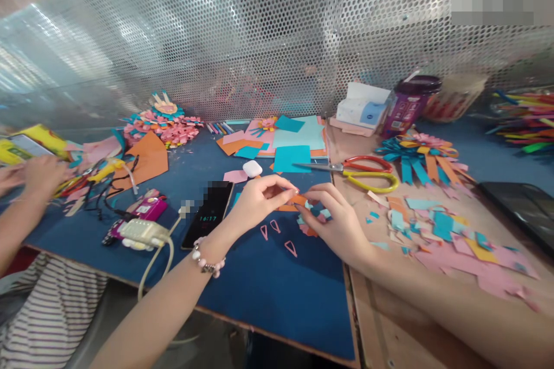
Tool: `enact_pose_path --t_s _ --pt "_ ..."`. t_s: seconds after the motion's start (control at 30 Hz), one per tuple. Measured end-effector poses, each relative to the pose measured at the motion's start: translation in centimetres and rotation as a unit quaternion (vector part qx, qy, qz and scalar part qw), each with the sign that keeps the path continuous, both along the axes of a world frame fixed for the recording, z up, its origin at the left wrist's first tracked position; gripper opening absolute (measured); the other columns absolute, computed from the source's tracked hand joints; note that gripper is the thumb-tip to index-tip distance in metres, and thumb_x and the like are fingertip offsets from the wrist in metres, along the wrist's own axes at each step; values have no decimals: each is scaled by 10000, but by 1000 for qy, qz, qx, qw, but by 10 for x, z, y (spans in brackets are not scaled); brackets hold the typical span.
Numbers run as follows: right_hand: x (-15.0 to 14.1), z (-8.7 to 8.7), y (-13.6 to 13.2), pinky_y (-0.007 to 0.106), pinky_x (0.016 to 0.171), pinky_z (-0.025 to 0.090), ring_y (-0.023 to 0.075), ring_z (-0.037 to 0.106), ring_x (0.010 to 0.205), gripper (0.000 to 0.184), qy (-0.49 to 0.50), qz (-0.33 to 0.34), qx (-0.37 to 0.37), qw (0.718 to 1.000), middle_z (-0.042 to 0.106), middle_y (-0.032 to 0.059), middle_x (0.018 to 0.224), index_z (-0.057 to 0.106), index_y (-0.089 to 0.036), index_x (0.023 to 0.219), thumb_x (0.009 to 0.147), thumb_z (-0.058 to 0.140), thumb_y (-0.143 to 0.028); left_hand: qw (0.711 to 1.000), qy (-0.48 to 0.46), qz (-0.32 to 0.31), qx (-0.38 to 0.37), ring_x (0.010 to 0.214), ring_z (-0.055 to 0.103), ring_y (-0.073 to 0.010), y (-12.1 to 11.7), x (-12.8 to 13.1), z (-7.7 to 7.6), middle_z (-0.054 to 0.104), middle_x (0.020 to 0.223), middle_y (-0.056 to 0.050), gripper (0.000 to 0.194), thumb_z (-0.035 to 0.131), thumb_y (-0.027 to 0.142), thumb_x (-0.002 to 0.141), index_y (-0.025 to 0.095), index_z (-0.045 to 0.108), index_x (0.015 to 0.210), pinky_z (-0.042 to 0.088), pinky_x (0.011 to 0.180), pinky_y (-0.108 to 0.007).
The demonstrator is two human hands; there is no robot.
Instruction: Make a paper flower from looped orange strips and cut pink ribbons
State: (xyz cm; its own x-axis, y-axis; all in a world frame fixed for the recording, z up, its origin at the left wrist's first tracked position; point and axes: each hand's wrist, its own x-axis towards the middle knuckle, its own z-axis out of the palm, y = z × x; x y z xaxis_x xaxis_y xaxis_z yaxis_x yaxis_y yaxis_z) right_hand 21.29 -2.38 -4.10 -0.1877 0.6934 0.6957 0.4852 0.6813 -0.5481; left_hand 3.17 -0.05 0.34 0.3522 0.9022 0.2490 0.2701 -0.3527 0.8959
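Between my two hands is a small piece of orange paper [298,200]. My left hand [264,199], with a beaded bracelet [208,258] at the wrist, pinches its left side. Thumb and fingers of my right hand [335,216] close on the right side. Three pink paper loops [290,248] lie on the blue tabletop just below. Pink and light blue paper pieces are partly hidden behind my right hand. Scissors [346,168] with one red and one yellow handle rest beyond my hands, beside a blue paper square [292,159].
A phone [208,216] and power strip [142,230] with cables lie left. Paper scraps [441,228], a paper-strip flower [426,155], a purple cup [407,106] and a dark phone [519,210] are right. Perforated metal [259,40] stands behind. Another person's hand [41,176] is far left.
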Motion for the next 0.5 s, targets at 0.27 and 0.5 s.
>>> enact_pose_path --t_s 0.27,0.5 --pt "0 1 0 315 645 527 189 599 836 25 1 2 0 1000 592 74 919 586 -199 862 868 567 -214 1000 13 -2 -1 849 632 -165 -1 0 2 682 900 -48 161 642 307 815 165 688 876 527 759 -279" --pt "1 1 0 330 676 527 181 593 814 41 -5 7 10 1000 590 65 892 587 -200 848 871 557 -185 1000 23 -5 7 860 625 -178 -2 1 5 680 891 -53 183 638 337 816 165 687 858 516 754 -283"
